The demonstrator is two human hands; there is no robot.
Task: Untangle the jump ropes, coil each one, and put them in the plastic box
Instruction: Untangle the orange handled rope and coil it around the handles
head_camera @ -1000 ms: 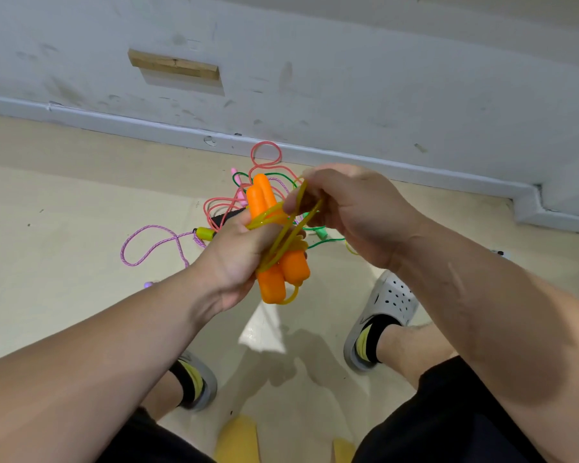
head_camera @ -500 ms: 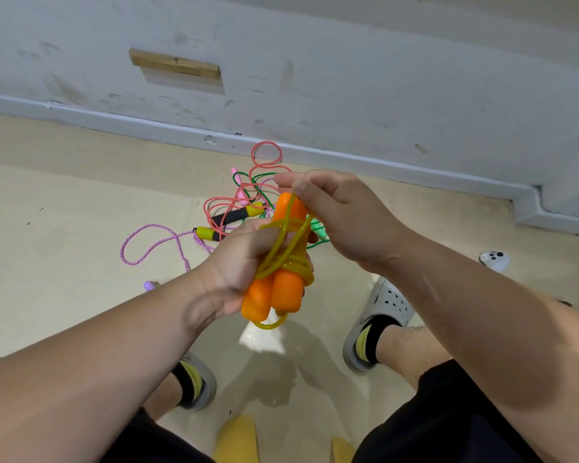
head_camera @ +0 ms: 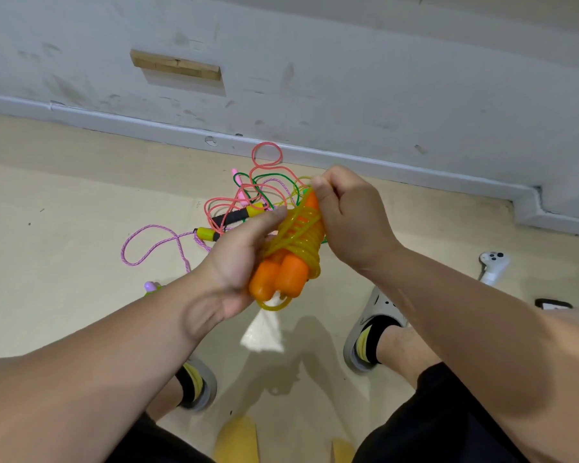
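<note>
Since the springy yellow plastic cord (head_camera: 301,228) may uncoil, my left grip (head_camera: 238,259) clamps its stiff orange handles (head_camera: 281,279) while my right grip (head_camera: 351,215) pinches the top loop.

White controller (head_camera: 490,264), grey clogs (head_camera: 380,310), possibly a phone (head_camera: 553,304)

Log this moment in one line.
left hand: holds orange handles | right hand: pinches yellow cord | other ropes: tangled on floor
</note>
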